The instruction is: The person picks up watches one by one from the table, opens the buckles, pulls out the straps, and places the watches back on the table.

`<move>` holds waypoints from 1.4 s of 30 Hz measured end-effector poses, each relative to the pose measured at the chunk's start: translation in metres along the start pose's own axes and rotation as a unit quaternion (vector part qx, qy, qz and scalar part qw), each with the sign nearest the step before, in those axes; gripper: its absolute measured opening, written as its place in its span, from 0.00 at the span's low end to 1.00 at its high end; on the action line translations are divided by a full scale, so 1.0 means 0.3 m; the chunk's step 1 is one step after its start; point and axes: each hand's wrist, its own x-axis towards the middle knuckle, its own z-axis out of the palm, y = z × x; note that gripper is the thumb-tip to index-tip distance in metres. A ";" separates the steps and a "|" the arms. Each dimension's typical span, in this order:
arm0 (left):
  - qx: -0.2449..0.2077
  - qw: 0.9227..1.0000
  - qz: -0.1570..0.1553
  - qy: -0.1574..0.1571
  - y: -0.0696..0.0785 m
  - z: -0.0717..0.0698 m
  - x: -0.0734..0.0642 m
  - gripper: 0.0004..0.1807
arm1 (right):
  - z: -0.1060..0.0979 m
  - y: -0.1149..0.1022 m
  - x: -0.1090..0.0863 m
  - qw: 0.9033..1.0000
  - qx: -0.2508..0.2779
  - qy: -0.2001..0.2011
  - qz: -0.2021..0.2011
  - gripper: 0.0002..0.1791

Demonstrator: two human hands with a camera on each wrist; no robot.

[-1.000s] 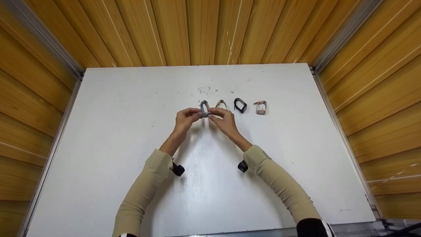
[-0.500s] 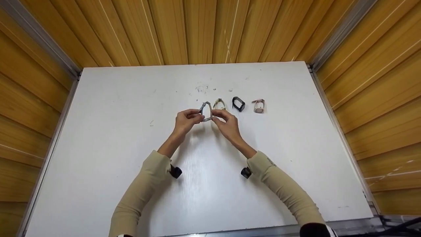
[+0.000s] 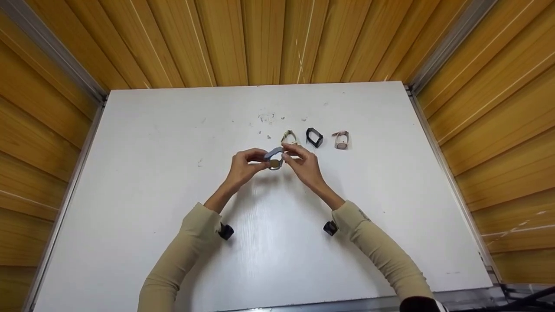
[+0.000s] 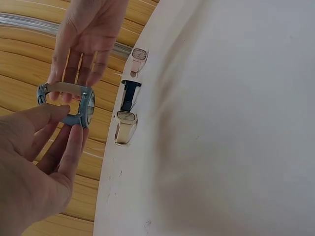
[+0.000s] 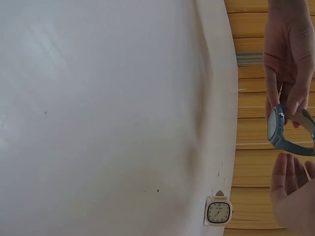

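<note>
Wood-look panels (image 3: 262, 43) wall three sides of the white bench (image 3: 173, 238); person's working over the middle, closer to the far edge than the near one. Left hand (image 3: 245, 167) has thumb and fingers pinched on the case side of the blue watch (image 3: 274, 152); right hand (image 3: 306, 167) appears to pinch its strap by the fingertips. Strap curves into a loop; can't tell if it's buckled. Watch is off the surface, shadow underneath.

Risk: fingertip grip only, so a slip or one hand letting go early could drop it face-first. Hard tugging both ways might strain the strap joint. Right hand swinging towards the far edge might knock the beige watch (image 4: 125, 129), the nearest of the row; black watch (image 3: 320, 141) next, pink watch (image 3: 341, 146) closest to the far right corner.

Versus half a second ago: blue watch has come a bit towards the near edge and rolled over, yellowish back disc now showing; wrists slightly wider apart. Row of three unchanged.
</note>
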 end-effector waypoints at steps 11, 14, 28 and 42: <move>0.055 0.995 0.085 -0.001 -0.022 0.012 -0.041 0.15 | 0.000 -0.003 -0.036 1.000 -0.005 -0.019 0.005 0.16; 0.076 0.992 0.103 -0.001 -0.018 0.011 -0.047 0.18 | 0.004 -0.032 -0.045 1.000 -0.020 -0.022 0.004 0.15; 0.123 0.974 0.191 -0.013 0.002 0.052 -0.042 0.15 | -0.021 -0.129 -0.080 0.998 -0.037 -0.046 -0.008 0.15; 0.102 0.976 0.193 -0.006 -0.006 0.064 -0.050 0.11 | -0.009 -0.123 -0.088 0.998 -0.036 -0.051 0.010 0.14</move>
